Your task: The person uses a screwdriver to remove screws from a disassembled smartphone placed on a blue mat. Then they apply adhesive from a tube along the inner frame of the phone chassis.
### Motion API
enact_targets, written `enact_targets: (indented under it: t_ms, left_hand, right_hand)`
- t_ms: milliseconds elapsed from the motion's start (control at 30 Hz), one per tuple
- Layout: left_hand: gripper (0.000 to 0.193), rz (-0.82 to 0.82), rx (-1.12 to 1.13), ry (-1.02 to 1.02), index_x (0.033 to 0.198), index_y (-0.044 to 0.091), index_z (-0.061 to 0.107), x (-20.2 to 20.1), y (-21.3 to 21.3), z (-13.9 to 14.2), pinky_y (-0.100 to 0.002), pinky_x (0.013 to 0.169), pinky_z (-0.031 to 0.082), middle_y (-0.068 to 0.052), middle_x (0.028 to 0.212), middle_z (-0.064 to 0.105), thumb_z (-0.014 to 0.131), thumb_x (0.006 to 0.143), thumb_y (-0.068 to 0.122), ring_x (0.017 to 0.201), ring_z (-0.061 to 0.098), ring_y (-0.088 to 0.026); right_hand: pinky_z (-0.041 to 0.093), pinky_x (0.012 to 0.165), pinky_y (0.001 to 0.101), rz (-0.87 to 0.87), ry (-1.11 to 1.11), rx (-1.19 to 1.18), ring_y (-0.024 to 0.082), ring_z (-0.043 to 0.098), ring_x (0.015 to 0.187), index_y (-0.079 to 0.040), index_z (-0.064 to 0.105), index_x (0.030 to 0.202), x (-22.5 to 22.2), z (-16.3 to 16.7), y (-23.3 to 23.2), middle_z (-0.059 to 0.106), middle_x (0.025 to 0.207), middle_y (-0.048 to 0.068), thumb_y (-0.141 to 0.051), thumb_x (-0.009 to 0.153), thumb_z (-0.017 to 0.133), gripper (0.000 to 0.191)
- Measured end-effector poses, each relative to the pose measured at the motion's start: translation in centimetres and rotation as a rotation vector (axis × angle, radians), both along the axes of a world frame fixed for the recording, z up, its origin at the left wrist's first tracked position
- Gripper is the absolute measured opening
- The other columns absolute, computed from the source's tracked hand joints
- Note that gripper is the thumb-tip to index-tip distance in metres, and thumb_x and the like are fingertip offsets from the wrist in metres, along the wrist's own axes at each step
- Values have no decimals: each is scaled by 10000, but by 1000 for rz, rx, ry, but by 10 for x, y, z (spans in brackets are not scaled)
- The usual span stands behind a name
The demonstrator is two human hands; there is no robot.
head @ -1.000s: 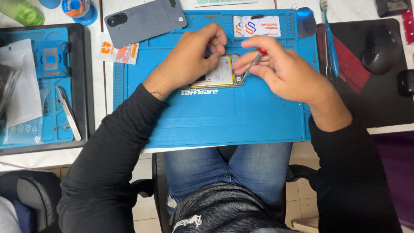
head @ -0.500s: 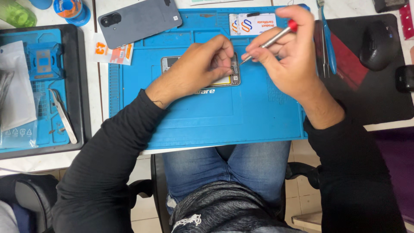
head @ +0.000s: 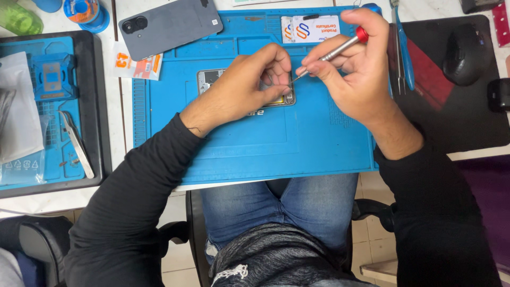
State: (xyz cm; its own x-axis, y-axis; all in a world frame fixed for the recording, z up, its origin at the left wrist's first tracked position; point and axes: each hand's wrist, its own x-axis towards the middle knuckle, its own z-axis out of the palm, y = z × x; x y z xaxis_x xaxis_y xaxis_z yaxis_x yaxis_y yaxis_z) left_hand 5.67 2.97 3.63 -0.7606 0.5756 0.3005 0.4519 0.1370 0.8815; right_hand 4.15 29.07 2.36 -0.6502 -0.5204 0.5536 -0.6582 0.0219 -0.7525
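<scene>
An opened phone body (head: 208,78) lies on the blue work mat (head: 255,143), mostly hidden under my left hand (head: 244,87), which presses down on it with fingers curled at its right end. My right hand (head: 353,74) holds a small silver screwdriver with a red cap (head: 340,49); its tip points down-left at the phone's right edge, just beside my left fingertips. The grey back cover (head: 169,24) with its camera cutouts lies at the mat's upper left.
A white card (head: 311,27) and blue tweezers (head: 401,48) lie at the mat's top right. A black pad carries a mouse (head: 466,53). At left, a second blue tray (head: 53,106) holds tweezers, plastic bags and a small fixture. A solder spool (head: 85,10) stands top left.
The view has shifted down and right. My right hand has raised the screwdriver from flat by the phone to a tilted hold, tip at the phone's edge. My left hand stays on the phone.
</scene>
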Motion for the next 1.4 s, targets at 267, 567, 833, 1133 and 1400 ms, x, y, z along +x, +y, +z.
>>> enact_targets:
  t_ms: [267,567,833,1133,1400]
  left_hand:
    - [270,42,-69,35,1139,30,533,5,1,3,-295,810,596,-56,968,715,728,954,2,909,736,-157]
    - [258,39,-58,19,1153,23,526,5,3,1,-302,830,610,-78,981,740,697,964,-17,940,766,-184]
    - [247,-36,-147,-7,1207,36,498,5,1,0,-339,815,590,-85,1009,772,595,986,-17,966,777,-236]
    - [248,-50,-161,39,1206,22,509,6,1,-1,-361,839,587,-83,980,774,580,973,-26,959,774,-253]
    - [228,-45,-170,16,1209,16,512,7,1,-2,-352,831,595,-97,968,777,576,991,-4,939,781,-248]
  right_hand:
    - [666,961,332,24,18,35,282,767,1005,-115,141,1504,1,-2,-5,688,1095,207,121,1174,581,599]
    - [652,911,304,-24,136,120,241,768,982,-86,155,1513,4,6,-14,705,1056,191,98,1129,635,642]
    - [622,909,324,-26,134,250,237,762,988,-28,259,1470,8,14,-17,706,1018,168,55,1079,677,578]
    - [635,930,346,32,70,270,249,759,1025,-10,287,1449,9,10,-19,695,1059,160,34,1073,666,535]
    - [632,936,354,52,109,268,247,751,1022,-10,309,1419,8,8,-20,686,1044,157,20,1064,673,509]
